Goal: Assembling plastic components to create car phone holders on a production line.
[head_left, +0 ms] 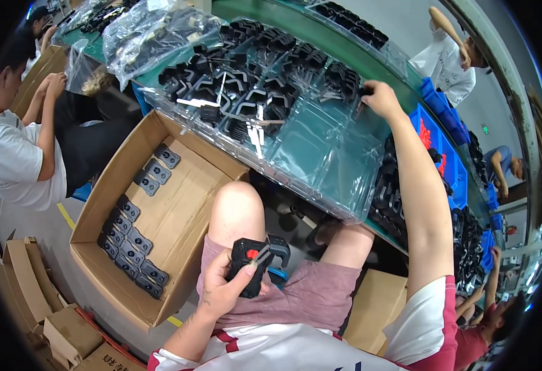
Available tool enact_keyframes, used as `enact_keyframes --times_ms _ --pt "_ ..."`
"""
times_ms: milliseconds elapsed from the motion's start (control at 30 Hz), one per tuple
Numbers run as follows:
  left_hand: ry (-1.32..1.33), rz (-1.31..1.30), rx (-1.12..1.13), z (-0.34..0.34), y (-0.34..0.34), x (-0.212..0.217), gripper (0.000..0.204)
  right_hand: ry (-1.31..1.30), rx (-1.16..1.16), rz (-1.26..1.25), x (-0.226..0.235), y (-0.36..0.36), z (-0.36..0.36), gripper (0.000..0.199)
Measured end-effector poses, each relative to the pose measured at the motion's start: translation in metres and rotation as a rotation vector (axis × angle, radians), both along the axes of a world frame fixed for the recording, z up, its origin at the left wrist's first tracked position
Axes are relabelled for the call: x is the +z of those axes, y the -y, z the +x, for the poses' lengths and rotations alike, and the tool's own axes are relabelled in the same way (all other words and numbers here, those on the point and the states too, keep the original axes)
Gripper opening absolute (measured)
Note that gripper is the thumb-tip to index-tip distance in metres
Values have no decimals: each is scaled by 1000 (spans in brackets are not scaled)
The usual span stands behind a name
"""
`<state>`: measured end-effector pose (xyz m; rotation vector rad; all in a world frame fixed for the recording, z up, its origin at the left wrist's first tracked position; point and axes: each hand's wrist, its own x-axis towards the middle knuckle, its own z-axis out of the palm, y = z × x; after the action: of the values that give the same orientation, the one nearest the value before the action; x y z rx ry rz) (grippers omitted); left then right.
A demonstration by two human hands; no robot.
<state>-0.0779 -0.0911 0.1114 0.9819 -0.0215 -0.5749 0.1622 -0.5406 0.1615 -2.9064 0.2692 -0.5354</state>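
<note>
Above my lap, my left hand is closed round a black plastic clamp-like part with a red piece on its face. A thin grey strip lies across that part under my thumb. My right arm stretches to the far right of the transparent plastic tray, where my right hand pinches a small black part whose shape is mostly hidden by the fingers. Rows of black bracket-shaped parts fill the tray's left and far compartments.
An open cardboard box at my left holds several flat dark parts. Blue bins with red pieces stand beyond my right arm, near more black parts. Plastic bags lie at the far left. Other people sit around the bench.
</note>
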Motion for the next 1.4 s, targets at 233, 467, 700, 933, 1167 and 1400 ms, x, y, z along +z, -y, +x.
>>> enact_keyframes --times_ms 233,467,700,933,1167,1400 --pt "10 30 -75 -2 -11 -13 20 14 -136 -71 64 -5 -32 20" --pt "-22 -78 -257 2 -2 -16 21 -75 169 1195 116 -96 -120 32" --pt "6 -258 -363 9 23 12 24 -671 457 1591 52 -183 -186 37" --pt "11 -220 -401 0 27 13 25 -758 564 1547 29 -191 -198 38" --pt "-44 -175 -465 2 31 23 25 -788 552 1509 29 -191 -210 37" --pt "-88 -186 -460 -3 36 21 18 -828 514 1412 32 -187 -213 35"
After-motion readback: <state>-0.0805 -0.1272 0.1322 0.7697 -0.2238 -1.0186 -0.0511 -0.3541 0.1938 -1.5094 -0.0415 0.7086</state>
